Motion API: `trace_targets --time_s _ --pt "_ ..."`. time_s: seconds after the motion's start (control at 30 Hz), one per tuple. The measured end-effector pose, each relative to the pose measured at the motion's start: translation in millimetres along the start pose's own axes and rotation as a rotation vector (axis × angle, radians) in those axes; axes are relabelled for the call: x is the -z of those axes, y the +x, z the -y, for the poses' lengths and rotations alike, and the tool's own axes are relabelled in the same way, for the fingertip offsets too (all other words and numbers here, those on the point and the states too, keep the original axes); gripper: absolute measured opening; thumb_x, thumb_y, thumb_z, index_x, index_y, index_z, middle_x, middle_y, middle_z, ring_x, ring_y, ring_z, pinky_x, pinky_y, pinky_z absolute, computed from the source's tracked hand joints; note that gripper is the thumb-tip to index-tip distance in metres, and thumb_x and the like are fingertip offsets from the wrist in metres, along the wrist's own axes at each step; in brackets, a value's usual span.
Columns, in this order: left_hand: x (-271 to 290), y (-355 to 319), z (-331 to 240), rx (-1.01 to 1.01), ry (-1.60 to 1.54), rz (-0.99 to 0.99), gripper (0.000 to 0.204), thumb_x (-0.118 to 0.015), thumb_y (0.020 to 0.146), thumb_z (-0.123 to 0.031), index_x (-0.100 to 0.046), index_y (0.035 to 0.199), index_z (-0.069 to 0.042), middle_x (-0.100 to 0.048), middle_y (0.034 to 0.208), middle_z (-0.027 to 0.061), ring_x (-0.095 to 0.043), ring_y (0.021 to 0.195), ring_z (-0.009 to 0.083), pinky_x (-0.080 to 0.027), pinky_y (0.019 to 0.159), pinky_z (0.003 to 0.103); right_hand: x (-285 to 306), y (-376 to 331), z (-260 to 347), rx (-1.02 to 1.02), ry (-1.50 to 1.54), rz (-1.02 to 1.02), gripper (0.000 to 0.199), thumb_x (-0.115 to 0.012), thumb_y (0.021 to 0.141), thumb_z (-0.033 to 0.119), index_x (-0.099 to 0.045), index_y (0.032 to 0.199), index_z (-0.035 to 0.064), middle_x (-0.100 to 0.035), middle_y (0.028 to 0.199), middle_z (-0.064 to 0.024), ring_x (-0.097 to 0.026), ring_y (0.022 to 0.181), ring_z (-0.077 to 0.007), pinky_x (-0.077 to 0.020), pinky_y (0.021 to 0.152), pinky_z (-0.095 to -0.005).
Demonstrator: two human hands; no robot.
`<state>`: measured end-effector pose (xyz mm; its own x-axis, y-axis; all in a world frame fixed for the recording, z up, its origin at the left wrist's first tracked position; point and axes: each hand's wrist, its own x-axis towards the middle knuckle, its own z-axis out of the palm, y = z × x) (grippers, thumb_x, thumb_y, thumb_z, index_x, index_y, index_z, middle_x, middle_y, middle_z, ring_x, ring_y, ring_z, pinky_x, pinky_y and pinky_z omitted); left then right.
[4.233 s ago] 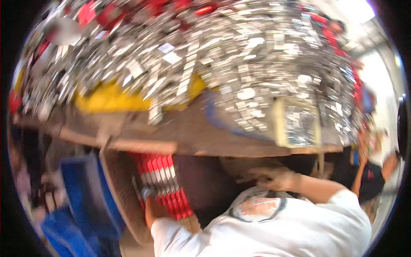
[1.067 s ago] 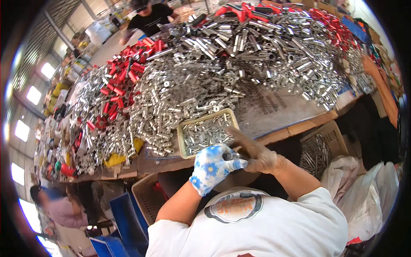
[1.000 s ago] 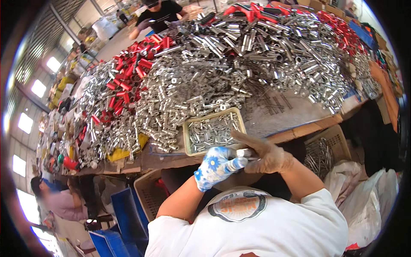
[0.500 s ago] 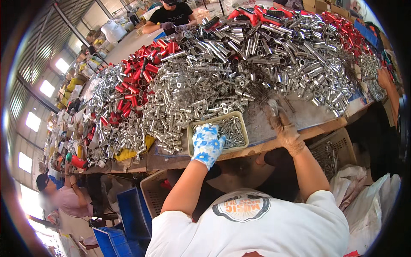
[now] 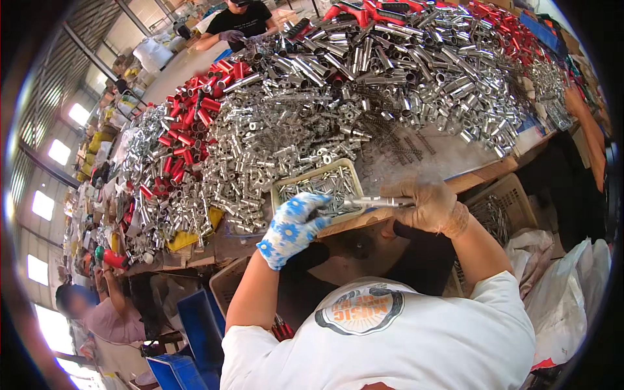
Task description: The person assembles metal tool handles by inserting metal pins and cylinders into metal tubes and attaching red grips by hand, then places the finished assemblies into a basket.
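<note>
Clock centred on the silver rod [image 5: 378, 202], which sits mid-view, over the bench's near edge, roughly level in the picture, free end pointing to 9. We see the right hand [image 5: 430, 203] at 3, in a brownish glove, blurred, fingers wrapped around the rod's other end. Left hand [image 5: 291, 229], blue-flowered white glove, is between 8 and 9: fingers bent, thumb spread from them; we can't tell if a small part sits between. Its fingertips are just beside the rod's free end; contact unclear. At 9, the cream tray [image 5: 357, 179] holds small silver pins, left hand over its near-left part, rod end overlapping its right side in view. Dark springs [image 5: 412, 145] lie on the workbench [image 5: 455, 151] at 1; shiny tubes [image 5: 364, 58] pile up at 12; red pieces [image 5: 209, 104] at 10. We note a co-worker in a black shirt [image 5: 244, 25] at 11, across the bench, and another person's forearm [image 5: 588, 130] between 2 and 3. Plastic basket [image 5: 518, 197] with thin rods at 3, white bags [image 5: 564, 296] at 4, blue bin [image 5: 203, 325] at 8.
</note>
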<state>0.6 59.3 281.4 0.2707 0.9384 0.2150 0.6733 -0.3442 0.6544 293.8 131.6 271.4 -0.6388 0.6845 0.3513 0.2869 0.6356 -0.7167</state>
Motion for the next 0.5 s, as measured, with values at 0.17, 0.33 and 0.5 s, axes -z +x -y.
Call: trace_targets --time_s 0.17,0.33,0.5 --pt "-20 12 -21 -0.187 0.017 0.207 0.039 -0.074 0.081 -0.022 -0.064 0.114 -0.004 -0.065 0.098 0.0161 -0.063 0.091 0.0324 -0.051 0.08 0.037 -11 1 17 0.142 -0.082 0.079 0.061 -0.08 0.068 0.027 -0.061 0.123 0.012 -0.067 0.087 -0.0111 -0.065 0.073 -0.0309 -0.051 0.066 -0.0409" --pt "-31 41 -36 -0.138 0.034 0.31 0.031 -0.07 0.082 -0.02 -0.066 0.11 -0.007 -0.065 0.09 0.0179 -0.062 0.087 0.0379 -0.05 0.077 0.043 -15 1 5 0.046 -0.306 0.185 0.088 -0.082 0.066 0.036 -0.042 0.142 0.0141 -0.065 0.083 -0.0112 -0.065 0.072 -0.0329 -0.0517 0.065 -0.0421" --pt "-23 106 -41 0.04 -0.006 0.597 0.044 -0.075 0.081 -0.025 -0.063 0.117 -0.002 -0.068 0.1 0.018 -0.065 0.095 0.0307 -0.051 0.086 0.035 6 -8 -41 0.115 -0.012 -0.014 0.052 -0.076 0.075 0.025 -0.063 0.122 0.0096 -0.067 0.085 -0.0118 -0.065 0.07 -0.0301 -0.0522 0.064 -0.0388"
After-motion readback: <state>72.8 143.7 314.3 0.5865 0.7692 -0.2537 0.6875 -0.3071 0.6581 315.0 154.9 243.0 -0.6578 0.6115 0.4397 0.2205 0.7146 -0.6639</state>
